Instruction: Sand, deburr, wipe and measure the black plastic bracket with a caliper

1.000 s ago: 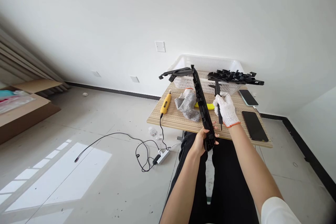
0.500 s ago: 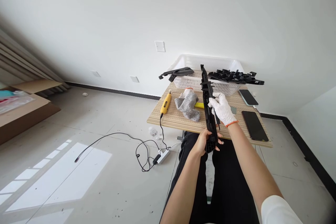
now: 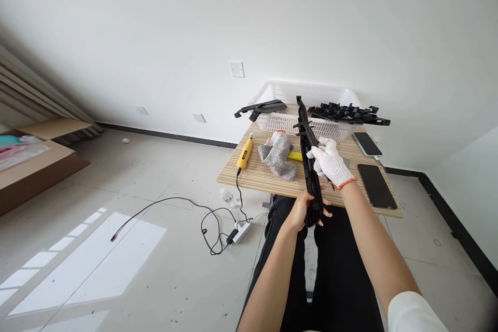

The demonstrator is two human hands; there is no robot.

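Note:
A long black plastic part point(image 3: 311, 179) stands tilted over the table's front edge, its far end near the basket. My bare left hand point(image 3: 299, 211) is wrapped round its near end. My right hand point(image 3: 331, 164), in a white glove with an orange cuff, is closed on a dark caliper-like tool point(image 3: 308, 132), whose jaws lie across the upper stretch of the part. The tool's tail shows below the glove. To the left of the part lie a grey cloth point(image 3: 278, 158) and a yellow strip point(image 3: 294, 156), which runs behind the part.
The wooden table point(image 3: 252, 182) bears a yellow rotary tool point(image 3: 245, 153) and two phones point(image 3: 376, 187). Behind them a white basket point(image 3: 278, 123) holds black parts point(image 3: 348, 113) that stick out over its rim. A power strip point(image 3: 241, 232) and cables lie on the floor at left.
My right hand has shifted slightly, and the caliper-like tool has turned, with its tail swung to the right and its jaws moved a little left. The left hand has stayed nearly still.

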